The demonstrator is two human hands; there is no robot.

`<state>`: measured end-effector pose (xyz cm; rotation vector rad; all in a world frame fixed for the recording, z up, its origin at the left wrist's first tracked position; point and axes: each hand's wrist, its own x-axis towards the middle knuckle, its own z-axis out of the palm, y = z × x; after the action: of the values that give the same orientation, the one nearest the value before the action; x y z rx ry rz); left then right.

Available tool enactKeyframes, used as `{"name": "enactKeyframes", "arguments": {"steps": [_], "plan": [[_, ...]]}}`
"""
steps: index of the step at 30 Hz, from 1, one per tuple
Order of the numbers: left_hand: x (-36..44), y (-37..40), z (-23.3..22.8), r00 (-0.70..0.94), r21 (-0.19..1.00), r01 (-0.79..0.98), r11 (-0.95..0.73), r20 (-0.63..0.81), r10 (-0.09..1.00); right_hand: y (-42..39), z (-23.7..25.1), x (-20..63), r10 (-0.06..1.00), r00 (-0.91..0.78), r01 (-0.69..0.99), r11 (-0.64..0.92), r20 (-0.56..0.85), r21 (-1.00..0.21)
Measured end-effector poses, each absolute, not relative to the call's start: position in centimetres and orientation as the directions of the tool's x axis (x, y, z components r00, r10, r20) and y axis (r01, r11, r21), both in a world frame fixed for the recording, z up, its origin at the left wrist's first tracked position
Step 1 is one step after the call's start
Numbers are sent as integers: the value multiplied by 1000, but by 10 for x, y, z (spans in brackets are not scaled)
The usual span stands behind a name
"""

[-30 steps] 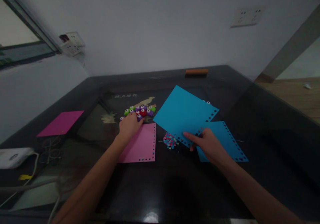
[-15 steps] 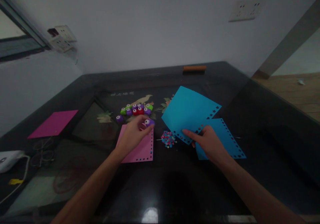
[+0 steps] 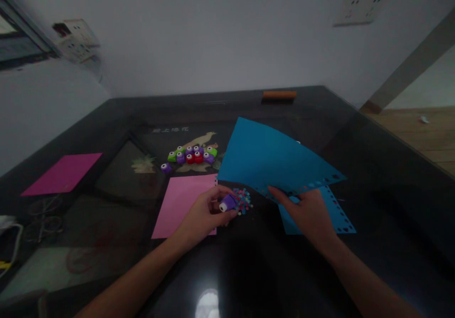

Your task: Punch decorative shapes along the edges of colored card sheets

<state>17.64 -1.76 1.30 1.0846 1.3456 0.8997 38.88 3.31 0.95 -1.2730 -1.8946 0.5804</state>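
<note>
My left hand (image 3: 209, 211) is closed round a small purple craft punch (image 3: 228, 203), its white button turned toward me. Just right of the punch lies a pile of tiny coloured paper cut-outs (image 3: 243, 200). Partly beneath my left wrist is a pink sheet (image 3: 183, 192) on the table. My right hand (image 3: 302, 209) pinches a blue sheet of paper (image 3: 273, 154) by its near edge, with punched holes along that edge. The sheet is raised and tilted. Below it, a second blue sheet (image 3: 332, 209) with holes along its borders lies partly under my right hand.
Several purple, green and red craft punches (image 3: 194, 154) stand in a cluster behind the pink sheet. A magenta sheet (image 3: 64, 173) lies at the left, near a coiled cable (image 3: 44, 221). An orange bar-shaped object (image 3: 279, 94) rests by the back edge of the dark glossy table (image 3: 249, 270).
My left hand has moved right and toward me with the punch, which has turned over button-forward. The held blue sheet has tilted and swung, its right corner reaching farther right.
</note>
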Motion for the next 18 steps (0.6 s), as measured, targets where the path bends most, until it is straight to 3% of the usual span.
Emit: {"name": "enactKeyframes", "arguments": {"steps": [4,7,13,18], "plan": [[175,-18,16,84,939,79,334,-340,937,35,8,390,932,-169,615,353,319,-705],[173,-18,14,143,945,13,328,-326,934,36,10,390,952,-156,525,306,263,-794],[175,-20,7,199,938,-131,320,-291,936,34,8,387,980,-200,368,67,-8,-927],[179,-23,8,175,940,-143,309,-284,943,30,0,385,975,-221,275,27,-36,-961]]}}
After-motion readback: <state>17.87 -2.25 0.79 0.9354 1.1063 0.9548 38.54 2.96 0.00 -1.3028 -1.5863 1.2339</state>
